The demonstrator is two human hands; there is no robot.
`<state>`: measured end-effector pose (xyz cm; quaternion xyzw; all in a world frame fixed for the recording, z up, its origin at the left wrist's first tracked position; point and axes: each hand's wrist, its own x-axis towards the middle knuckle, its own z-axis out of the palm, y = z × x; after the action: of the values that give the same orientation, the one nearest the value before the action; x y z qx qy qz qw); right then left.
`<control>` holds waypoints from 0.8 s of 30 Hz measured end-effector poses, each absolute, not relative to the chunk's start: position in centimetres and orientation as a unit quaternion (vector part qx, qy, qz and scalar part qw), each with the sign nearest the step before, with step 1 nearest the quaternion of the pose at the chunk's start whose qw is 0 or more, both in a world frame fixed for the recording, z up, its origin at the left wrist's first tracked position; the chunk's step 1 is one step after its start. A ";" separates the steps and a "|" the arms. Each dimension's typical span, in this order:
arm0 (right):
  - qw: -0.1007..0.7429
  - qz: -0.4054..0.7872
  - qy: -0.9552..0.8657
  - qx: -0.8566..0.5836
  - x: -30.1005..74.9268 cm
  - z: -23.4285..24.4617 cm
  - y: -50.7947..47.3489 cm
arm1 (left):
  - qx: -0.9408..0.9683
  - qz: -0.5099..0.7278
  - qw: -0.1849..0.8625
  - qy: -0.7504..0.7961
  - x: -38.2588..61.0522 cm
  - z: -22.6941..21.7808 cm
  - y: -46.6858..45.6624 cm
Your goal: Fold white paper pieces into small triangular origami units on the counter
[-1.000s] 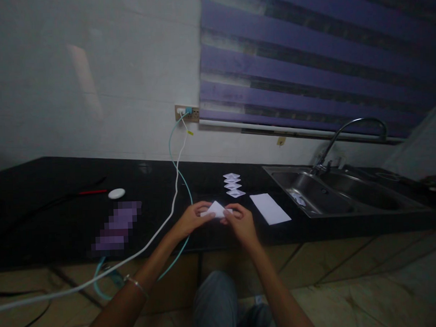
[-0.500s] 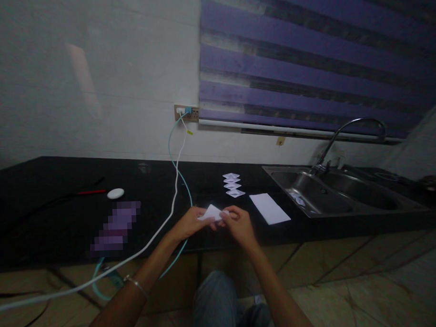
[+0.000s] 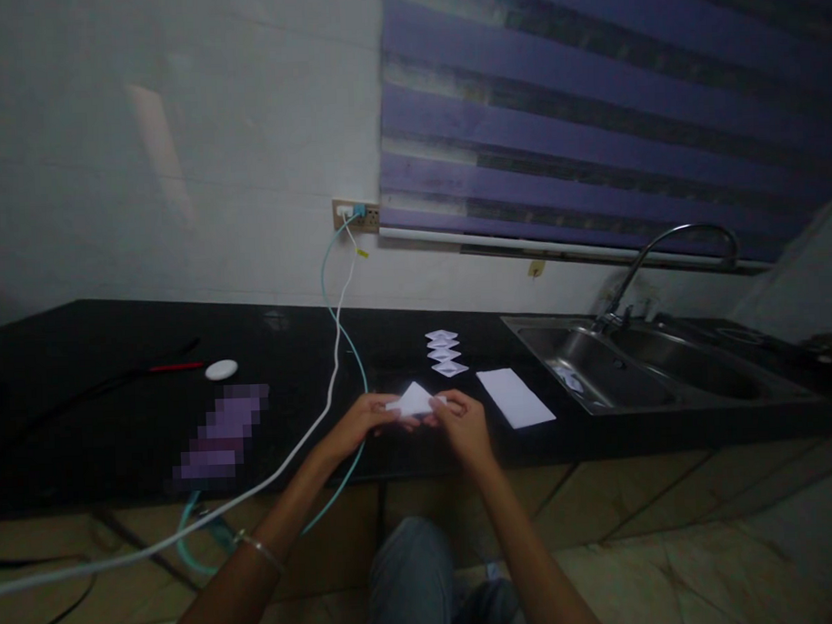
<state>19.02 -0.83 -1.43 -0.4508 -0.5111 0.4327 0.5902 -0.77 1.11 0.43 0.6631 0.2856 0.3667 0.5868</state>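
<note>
I'm seeing a black counter point(image 3: 390, 340) that is stretching off to the left of a steel double sink point(image 3: 646, 368). A curved tap point(image 3: 611, 318) is rising from the sink's back edge. Above the sink, a purple striped blind point(image 3: 566, 116) is hanging; to its left a pale wall point(image 3: 247, 154) is carrying a power socket point(image 3: 372, 219). Below the sink, brownish cabinet fronts point(image 3: 600, 497) are meeting a tiled floor point(image 3: 630, 578). Dim light is greying everything.

No words or numbers can be read; the yellow tag point(image 3: 363, 254) toward eleven o'clock is too small.
</note>
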 end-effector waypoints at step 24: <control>0.561 0.456 -0.559 -0.406 18.9 -0.5 -1.7 | 0.687 0.367 0.539 0.322 -0.4 -0.5 1.9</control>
<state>18.94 -1.72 -0.49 -0.4055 -0.5590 0.4561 0.5613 -0.38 1.94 -0.49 0.6866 0.3219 0.3670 0.5388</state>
